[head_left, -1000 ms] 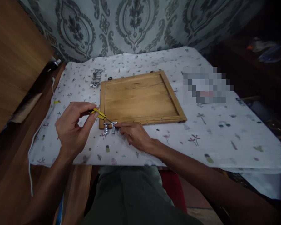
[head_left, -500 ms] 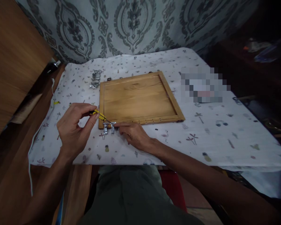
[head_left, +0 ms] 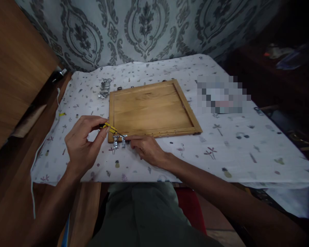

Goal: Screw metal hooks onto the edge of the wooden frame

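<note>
My left hand [head_left: 83, 145] pinches the handle of a small yellow and black screwdriver [head_left: 111, 128] between thumb and fingers. Its thin shaft slants down to a shiny metal clip [head_left: 123, 141] on the near edge of a wooden framed panel [head_left: 149, 109]. A second metal clip [head_left: 115, 141] sits just left of that one, close to the panel's near left corner. My right hand [head_left: 149, 149] rests at the near edge with fingers curled, its index finger and thumb closed at the first clip. The exact contact at the screwdriver's tip is too small to make out.
Several more metal clips [head_left: 104, 88] lie beyond the panel's left side. A patterned white cloth [head_left: 208, 164] covers the table. On the right is a blurred-out object [head_left: 222, 96]. A white cord [head_left: 34, 171] hangs over the left edge, and a patterned curtain [head_left: 146, 31] stands behind.
My left hand has shifted very slightly to the right with the screwdriver. My right hand, the clips and the panel keep their places; the view has tilted a little.
</note>
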### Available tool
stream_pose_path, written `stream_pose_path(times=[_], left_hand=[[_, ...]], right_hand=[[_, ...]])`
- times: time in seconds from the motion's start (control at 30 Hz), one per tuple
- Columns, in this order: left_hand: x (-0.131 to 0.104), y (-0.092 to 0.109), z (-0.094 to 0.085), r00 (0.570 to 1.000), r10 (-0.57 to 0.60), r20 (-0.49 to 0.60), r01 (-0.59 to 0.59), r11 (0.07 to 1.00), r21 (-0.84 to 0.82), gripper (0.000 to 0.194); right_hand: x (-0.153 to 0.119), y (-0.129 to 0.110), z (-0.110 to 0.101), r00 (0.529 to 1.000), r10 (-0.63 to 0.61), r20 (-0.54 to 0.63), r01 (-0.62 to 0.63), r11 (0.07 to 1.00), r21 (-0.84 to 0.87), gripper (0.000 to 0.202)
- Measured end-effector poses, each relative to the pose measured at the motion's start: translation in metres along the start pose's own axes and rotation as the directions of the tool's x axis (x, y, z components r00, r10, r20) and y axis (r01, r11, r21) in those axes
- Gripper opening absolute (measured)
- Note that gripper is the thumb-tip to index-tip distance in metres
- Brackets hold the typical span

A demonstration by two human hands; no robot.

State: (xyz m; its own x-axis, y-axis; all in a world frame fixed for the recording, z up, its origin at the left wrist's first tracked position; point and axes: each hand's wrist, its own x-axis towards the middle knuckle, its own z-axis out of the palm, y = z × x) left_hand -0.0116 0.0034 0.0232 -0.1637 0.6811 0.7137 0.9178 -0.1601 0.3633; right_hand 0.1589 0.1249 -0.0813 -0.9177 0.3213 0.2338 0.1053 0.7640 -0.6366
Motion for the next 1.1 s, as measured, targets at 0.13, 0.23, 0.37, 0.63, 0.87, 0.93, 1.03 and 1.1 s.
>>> stream_pose_path(times=[0.13,0.23,0.37,0.63,0.87,0.93,1.03,1.1], left_hand=[[0.0,0.0,0.0,1.0,-0.004,0.007,0.004,1.0,-0.013,0.013],[0.001,0.0,-0.001,1.0,0.012,0.016,-0.012,1.0,0.006,0.012],[0.004,0.0,-0.001,0.998,0.027,0.057,-0.026,0.999,-0.023,0.015],[0.007,-0.002,0.004,0.995,0.037,0.088,-0.029,0.995,-0.095,0.017],[0.011,-0.002,0.006,0.996,0.077,0.048,-0.074,0.995,-0.068,0.013],[0.012,-0.002,0.005,0.995,0.082,0.064,-0.076,0.994,-0.084,0.013],[0.014,-0.002,0.003,0.992,0.099,0.081,-0.093,0.993,-0.078,0.012],[0.015,-0.003,0.002,0.99,0.109,0.091,-0.102,0.992,-0.076,0.012]], right_hand=[[0.0,-0.001,-0.002,1.0,-0.001,0.007,0.001,1.0,0.005,0.032],[0.001,-0.001,-0.002,1.0,-0.003,0.005,0.003,1.0,0.009,0.032],[0.001,0.001,0.001,1.0,-0.004,-0.001,0.004,1.0,0.006,0.035],[0.0,0.002,0.001,0.998,-0.056,-0.027,0.055,0.998,-0.042,0.034],[0.001,0.0,0.001,1.0,-0.018,-0.006,0.018,0.999,-0.05,0.035],[0.001,-0.001,0.001,1.0,-0.022,-0.01,0.021,0.999,-0.043,0.035],[0.0,0.0,0.001,0.999,-0.029,-0.022,0.029,0.999,-0.03,0.035],[0.0,0.0,0.001,0.999,-0.029,-0.022,0.029,0.999,-0.024,0.036]])
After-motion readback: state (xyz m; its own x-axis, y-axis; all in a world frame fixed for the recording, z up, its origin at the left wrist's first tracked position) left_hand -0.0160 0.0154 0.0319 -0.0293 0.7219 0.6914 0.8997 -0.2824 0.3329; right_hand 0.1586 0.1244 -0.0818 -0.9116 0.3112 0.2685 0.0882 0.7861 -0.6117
